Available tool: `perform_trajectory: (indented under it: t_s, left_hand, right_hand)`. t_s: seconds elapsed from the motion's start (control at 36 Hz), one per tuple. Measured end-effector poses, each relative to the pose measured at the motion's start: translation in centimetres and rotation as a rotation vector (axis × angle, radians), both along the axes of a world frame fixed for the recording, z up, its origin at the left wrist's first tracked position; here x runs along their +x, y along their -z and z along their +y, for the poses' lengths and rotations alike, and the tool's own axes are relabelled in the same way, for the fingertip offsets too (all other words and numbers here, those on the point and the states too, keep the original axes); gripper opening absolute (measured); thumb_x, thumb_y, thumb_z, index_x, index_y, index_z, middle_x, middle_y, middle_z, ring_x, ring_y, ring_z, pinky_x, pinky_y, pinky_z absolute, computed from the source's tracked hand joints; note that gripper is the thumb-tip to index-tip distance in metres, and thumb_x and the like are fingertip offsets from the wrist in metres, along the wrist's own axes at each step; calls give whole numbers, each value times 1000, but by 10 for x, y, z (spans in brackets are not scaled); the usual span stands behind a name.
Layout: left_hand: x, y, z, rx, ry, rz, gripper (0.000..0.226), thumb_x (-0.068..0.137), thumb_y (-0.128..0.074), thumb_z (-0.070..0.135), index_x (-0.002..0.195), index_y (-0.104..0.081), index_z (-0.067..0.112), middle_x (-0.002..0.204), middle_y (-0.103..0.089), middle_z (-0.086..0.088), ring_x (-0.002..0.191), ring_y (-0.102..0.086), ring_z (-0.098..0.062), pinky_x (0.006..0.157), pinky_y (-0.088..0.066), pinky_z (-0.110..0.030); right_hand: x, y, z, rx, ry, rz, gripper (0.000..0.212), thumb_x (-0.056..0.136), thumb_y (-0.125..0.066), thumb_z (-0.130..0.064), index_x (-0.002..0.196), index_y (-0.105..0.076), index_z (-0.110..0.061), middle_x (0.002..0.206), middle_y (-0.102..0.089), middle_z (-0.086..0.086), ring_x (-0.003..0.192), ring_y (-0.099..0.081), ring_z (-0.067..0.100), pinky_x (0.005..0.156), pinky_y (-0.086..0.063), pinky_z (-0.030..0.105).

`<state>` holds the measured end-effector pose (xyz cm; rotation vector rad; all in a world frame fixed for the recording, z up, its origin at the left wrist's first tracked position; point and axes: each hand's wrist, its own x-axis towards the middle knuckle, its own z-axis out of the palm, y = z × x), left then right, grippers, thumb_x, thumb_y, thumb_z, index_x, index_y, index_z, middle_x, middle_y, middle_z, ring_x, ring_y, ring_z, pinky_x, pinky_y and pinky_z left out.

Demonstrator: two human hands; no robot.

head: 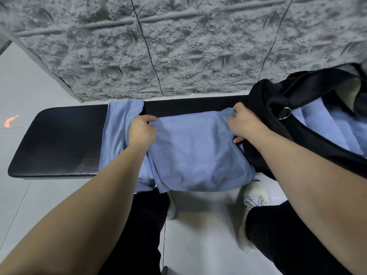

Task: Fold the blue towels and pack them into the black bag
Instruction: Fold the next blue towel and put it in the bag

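Both hands grip one folded blue towel (198,153) lying across the black padded worktop (57,141), its near edge hanging over the front toward the person's legs.

Left hand (141,132): fingers curled tight, pinching the towel's far-left corner, thumb on top w/ the cloth bunched under it. Right hand (243,122): fingers curled over the far-right corner, holding it; a thumb tip shows just below the hand at the towel's right edge. No gap visible btwn fingers on either side, both closed on cloth.

A second blue towel (119,128) lies just left of the left fingers, spread flat front-to-back across the worktop, its far end reaching the back edge, its near end partly tucked under the held towel and the left forearm. The two towels overlap right under the left hand.

Black bag (278,108) sits directly right of the right fingers, touching or nearly touching the hand; mouth open, a metal ring (286,113) on its strap. Inside, beyond the right fingers, more light-blue towel (333,132) is already packed.

Beyond the fingers: textured grey wall panel (178,46) behind the worktop. Below the hands: pale tiled floor (198,225), black trousers (294,239), a white sneaker (254,199). Far left of the left fingers, a small orange mark (10,121) on the floor.
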<state>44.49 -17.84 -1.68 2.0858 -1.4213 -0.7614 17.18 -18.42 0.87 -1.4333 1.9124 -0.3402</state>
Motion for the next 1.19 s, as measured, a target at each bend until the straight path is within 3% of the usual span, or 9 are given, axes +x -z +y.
perform_trajectory:
  t_s: [0.14,0.31,0.44,0.58,0.67,0.81,0.94,1.11,1.19]
  left_hand:
    - [-6,-3,-2,-8,-29,12,40,96,-42,2,132,-54,13,82,-50,8,62,-46,-6,41,-33,-10]
    - [-13,-6,0,-70,-52,116,30,98,-47,10,125,-58,18,71,-49,3,52,-41,-13,44,-35,-21]
    - [-18,-15,3,-191,-54,212,27,99,-49,11,119,-61,24,68,-42,6,49,-37,-6,41,-32,-13]
    - [-34,-22,8,-155,-76,317,25,97,-52,4,96,-74,16,63,-55,15,41,-41,0,43,-32,-9]
    - [-45,-23,9,-68,-40,344,32,96,-50,3,90,-77,19,72,-67,13,59,-49,-8,57,-42,-19]
    - [-61,-26,12,-21,10,370,49,89,-41,-6,81,-74,29,82,-71,7,75,-60,-15,71,-53,-31]
    - [-79,-41,11,-97,22,479,38,92,-39,4,83,-69,27,76,-61,9,63,-47,-6,57,-37,-20]
    - [-94,-48,13,-73,126,575,14,94,-60,24,94,-74,23,90,-72,15,81,-63,7,74,-49,-10]
    - [-92,-50,15,-28,204,584,17,94,-64,30,106,-74,23,100,-73,9,94,-67,-1,83,-52,-14]
  right_hand:
    - [-1,8,-5,-63,-36,90,13,99,-45,-24,103,-52,-13,112,-49,6,67,-64,28,50,-53,29]
    - [2,10,-9,-22,-71,136,11,97,-51,-27,96,-53,-16,127,-44,12,89,-62,35,84,-58,46]
    - [0,13,-8,-29,-48,108,9,95,-55,-24,91,-54,-16,128,-40,10,88,-62,33,85,-57,42]
    - [2,8,-5,-33,-52,90,11,90,-57,-21,81,-54,-19,122,-48,10,87,-65,34,81,-59,45]
    - [2,7,-4,-10,-41,3,12,90,-56,-20,81,-57,-13,97,-64,12,80,-66,31,80,-58,43]
    - [2,11,-1,-69,23,-188,16,87,-61,-10,74,-56,-17,71,-58,0,65,-55,18,70,-53,36]
    - [12,0,5,-255,-93,-213,7,86,-61,-8,81,-61,-13,75,-63,-3,64,-53,9,59,-43,18]
    - [28,-11,18,-442,-353,-283,23,78,-64,2,76,-61,-20,83,-54,-9,72,-52,4,65,-38,11]
    - [28,-12,22,-492,-418,-300,25,77,-62,5,77,-61,-20,86,-55,-9,79,-55,9,70,-41,14]
